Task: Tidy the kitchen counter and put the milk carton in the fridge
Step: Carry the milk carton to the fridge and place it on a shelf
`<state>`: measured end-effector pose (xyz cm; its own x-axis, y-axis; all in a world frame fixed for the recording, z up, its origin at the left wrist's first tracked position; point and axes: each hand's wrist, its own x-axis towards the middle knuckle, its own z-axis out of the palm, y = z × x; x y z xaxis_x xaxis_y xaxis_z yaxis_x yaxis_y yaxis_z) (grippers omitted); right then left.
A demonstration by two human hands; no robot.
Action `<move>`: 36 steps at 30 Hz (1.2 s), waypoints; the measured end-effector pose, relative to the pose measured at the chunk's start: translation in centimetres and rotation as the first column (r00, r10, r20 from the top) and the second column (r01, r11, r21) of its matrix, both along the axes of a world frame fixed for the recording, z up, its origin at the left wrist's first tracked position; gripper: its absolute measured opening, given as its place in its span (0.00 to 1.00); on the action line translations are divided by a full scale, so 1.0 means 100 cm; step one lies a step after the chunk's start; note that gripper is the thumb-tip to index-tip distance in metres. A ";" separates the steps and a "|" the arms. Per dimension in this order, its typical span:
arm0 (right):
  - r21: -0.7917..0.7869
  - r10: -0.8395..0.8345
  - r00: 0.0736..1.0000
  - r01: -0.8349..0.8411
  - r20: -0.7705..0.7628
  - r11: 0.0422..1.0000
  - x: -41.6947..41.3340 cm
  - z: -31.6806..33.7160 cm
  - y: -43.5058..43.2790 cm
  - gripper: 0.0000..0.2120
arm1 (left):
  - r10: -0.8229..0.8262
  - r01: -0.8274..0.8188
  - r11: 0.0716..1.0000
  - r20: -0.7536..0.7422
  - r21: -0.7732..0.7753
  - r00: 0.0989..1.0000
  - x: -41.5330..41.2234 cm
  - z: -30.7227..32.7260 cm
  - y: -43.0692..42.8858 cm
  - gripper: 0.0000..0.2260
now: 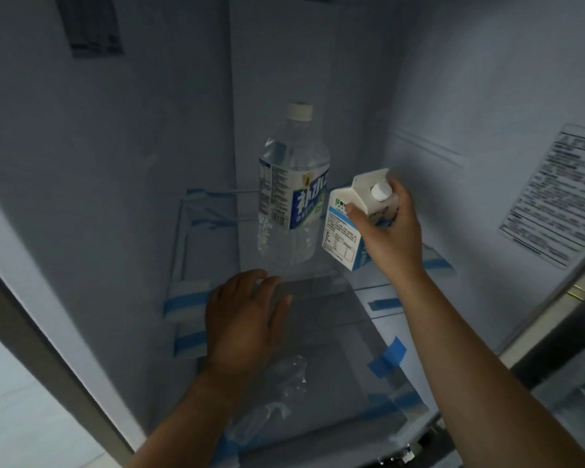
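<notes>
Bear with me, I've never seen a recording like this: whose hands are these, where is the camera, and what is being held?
There is no machine here. A person works with two bare hands, and the single picture comes from a camera worn on their head, looking forward and down. It looks into an open fridge.

The right hand grips a carton near its top and holds it tilted over a glass shelf. I cannot tell whether its base touches the shelf. A capped water bottle stands upright on that shelf, just left of the carton.

The left hand is open and holds nothing, with its fingers at the shelf's front edge. Strips of blue tape sit on the shelf edges, and some crumpled clear plastic lies on the shelf below.
</notes>
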<state>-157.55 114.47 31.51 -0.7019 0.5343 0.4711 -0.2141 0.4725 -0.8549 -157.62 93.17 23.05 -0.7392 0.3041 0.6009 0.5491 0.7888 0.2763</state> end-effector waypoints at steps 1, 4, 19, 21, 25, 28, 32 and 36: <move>0.001 0.006 1.000 -0.006 0.001 1.000 -0.003 -0.002 0.002 0.30 | 0.003 -0.003 1.000 -0.008 -0.003 1.000 0.000 -0.001 0.001 0.17; 0.007 0.013 1.000 -0.013 0.010 1.000 -0.008 -0.006 0.005 0.27 | 0.009 -0.009 1.000 -0.029 -0.017 1.000 0.000 -0.003 0.001 0.18; 0.024 0.051 0.999 -0.051 0.007 0.998 -0.006 -0.018 0.013 0.30 | 0.017 -0.017 1.000 -0.040 -0.002 0.999 0.001 -0.004 0.002 0.17; 0.041 0.045 0.999 -0.046 0.022 0.998 -0.003 -0.022 0.015 0.35 | 0.020 -0.020 1.000 -0.041 -0.004 0.999 0.001 -0.003 0.003 0.16; 0.055 0.019 1.000 -0.020 0.009 0.998 -0.007 -0.021 0.015 0.37 | 0.022 -0.022 1.000 -0.039 -0.006 0.999 0.003 -0.001 0.002 0.17; 0.101 0.013 1.000 -0.012 -0.012 0.995 -0.009 -0.021 0.014 0.37 | 0.021 -0.021 1.000 -0.029 -0.011 0.999 0.004 0.000 0.003 0.17; 0.126 -0.003 1.000 0.002 0.002 0.992 -0.005 -0.028 0.016 0.39 | 0.012 -0.012 1.000 -0.021 -0.009 1.000 0.003 0.000 0.002 0.17; 0.143 -0.051 0.997 0.044 0.049 0.989 0.015 -0.031 0.015 0.30 | -0.045 0.043 0.998 0.041 0.042 0.998 0.006 0.005 0.000 0.17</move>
